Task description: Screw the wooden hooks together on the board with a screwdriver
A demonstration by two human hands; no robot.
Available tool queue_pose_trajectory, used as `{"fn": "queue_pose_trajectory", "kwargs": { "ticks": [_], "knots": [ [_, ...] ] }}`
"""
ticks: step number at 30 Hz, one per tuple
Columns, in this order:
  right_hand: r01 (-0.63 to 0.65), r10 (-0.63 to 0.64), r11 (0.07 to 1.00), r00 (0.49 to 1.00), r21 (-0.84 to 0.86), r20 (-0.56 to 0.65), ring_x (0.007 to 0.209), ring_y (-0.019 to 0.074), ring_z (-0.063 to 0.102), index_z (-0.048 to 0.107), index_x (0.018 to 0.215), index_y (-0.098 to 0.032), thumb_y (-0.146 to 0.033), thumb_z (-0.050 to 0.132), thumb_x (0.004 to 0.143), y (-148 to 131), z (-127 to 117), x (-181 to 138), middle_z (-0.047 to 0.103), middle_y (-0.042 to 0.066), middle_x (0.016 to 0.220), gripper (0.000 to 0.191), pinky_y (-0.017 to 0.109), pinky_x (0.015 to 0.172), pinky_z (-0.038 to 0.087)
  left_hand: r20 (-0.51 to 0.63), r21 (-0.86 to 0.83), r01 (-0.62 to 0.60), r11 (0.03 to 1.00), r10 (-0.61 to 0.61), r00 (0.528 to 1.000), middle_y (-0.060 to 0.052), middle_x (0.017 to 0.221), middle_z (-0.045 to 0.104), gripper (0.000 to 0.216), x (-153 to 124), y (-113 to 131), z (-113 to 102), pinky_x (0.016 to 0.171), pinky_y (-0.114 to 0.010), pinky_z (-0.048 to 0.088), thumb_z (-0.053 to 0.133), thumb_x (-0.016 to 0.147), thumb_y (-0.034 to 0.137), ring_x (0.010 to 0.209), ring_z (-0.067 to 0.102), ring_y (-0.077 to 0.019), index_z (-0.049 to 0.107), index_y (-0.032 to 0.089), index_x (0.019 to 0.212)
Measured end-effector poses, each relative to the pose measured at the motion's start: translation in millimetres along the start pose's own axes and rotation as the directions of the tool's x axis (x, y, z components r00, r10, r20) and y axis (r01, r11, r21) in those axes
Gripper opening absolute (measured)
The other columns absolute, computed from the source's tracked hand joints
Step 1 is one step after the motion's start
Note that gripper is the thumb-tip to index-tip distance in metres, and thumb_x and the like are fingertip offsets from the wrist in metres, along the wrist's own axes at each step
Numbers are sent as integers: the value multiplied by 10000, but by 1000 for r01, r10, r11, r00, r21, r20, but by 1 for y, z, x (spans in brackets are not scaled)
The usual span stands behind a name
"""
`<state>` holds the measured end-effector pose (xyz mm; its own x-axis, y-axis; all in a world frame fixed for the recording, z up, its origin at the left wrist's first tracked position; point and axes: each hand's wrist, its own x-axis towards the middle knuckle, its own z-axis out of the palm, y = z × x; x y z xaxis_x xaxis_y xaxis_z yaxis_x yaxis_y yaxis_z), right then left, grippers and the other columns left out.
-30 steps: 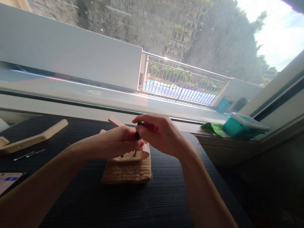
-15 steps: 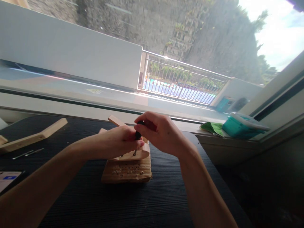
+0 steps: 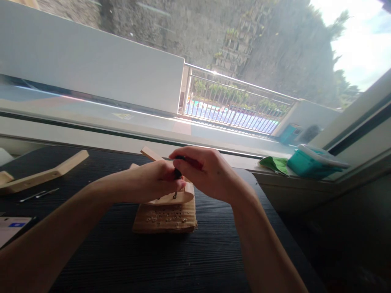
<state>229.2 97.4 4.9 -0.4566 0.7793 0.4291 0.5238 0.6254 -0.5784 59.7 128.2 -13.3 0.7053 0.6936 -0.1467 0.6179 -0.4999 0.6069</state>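
Note:
My right hand (image 3: 207, 169) is closed around the black top of a small hand drill (image 3: 178, 174), its fingers curled over the handle. Just below, my left hand (image 3: 152, 179) is closed at the drill's lower part, with thumb and fingers pinched close above the wood. The metal bit points down onto a pale wooden piece (image 3: 183, 197) with a rounded end. That piece lies on a brown board (image 3: 165, 224) marked with small holes and wood shavings. My hands hide much of the wooden piece and drill.
An angled wooden part (image 3: 61, 166) lies on the black table (image 3: 214, 252) at left, near two thin metal rods (image 3: 45, 193). A phone (image 3: 14, 228) sits at the left edge. A green cloth (image 3: 275, 163) and teal box (image 3: 314, 162) are on the windowsill.
The whole view has shifted slightly. My right fingers have turned a little to the left on the drill's top; my left hand keeps its place at the drill.

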Motion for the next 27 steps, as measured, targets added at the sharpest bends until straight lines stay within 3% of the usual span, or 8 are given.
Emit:
{"fn": "queue_pose_trajectory", "kwargs": {
  "ticks": [8, 12, 15, 21, 23, 27],
  "knots": [
    [-49, 49, 998, 999, -27, 0, 603, 74, 504, 656, 948, -183, -220, 495, 896, 0, 3, 2, 617, -30, 716, 174, 188, 561, 384, -27, 15, -11, 1000, 11, 1000, 6, 591, 481, 302, -2, -1, -1, 505, -261, 295, 430, 826, 409, 549, 430, -125, 537, 159, 696],
    [-76, 77, 986, 997, -146, -1, 663, 104, 548, 661, 927, -195, -255, 507, 891, -1, 3, 3, 662, -9, 771, 169, 203, 577, 417, -116, 56, -128, 990, 134, 984, 12, 608, 494, 277, -6, 0, -1, 537, -251, 331, 422, 859, 381, 573, 453, -118, 540, 166, 729],
    [-111, 108, 973, 994, -202, -27, 743, 139, 610, 661, 923, -204, -274, 510, 882, 3, 4, 3, 700, 12, 826, 170, 206, 567, 445, -113, 113, -175, 978, 187, 976, -26, 700, 580, 295, -6, -4, 0, 599, -265, 385, 423, 870, 386, 668, 537, -149, 594, 160, 790],
    [-43, 21, 953, 997, -299, -79, 624, 151, 649, 674, 844, -231, -369, 532, 843, 5, 5, 5, 717, 11, 737, 198, 206, 519, 509, -76, 176, -164, 971, 180, 981, -120, 970, 655, 388, -9, -6, -4, 724, -329, 466, 369, 879, 406, 880, 614, -235, 626, 147, 1010],
    [-28, -8, 940, 994, -340, -106, 597, 153, 662, 684, 820, -256, -398, 556, 813, 6, 5, 4, 728, 2, 725, 192, 199, 495, 514, -40, 170, -170, 971, 179, 983, -119, 957, 658, 393, -12, -5, -6, 699, -324, 466, 363, 878, 406, 862, 621, -236, 627, 151, 1019],
    [-73, -3, 919, 981, -386, -193, 608, 162, 673, 697, 857, -328, -530, 584, 785, 15, 4, -3, 732, -18, 738, 243, 222, 594, 557, -14, 144, -179, 973, 182, 983, -102, 876, 652, 381, -13, -5, -7, 630, -304, 454, 385, 853, 416, 803, 624, -237, 636, 153, 966]
  ]
}}
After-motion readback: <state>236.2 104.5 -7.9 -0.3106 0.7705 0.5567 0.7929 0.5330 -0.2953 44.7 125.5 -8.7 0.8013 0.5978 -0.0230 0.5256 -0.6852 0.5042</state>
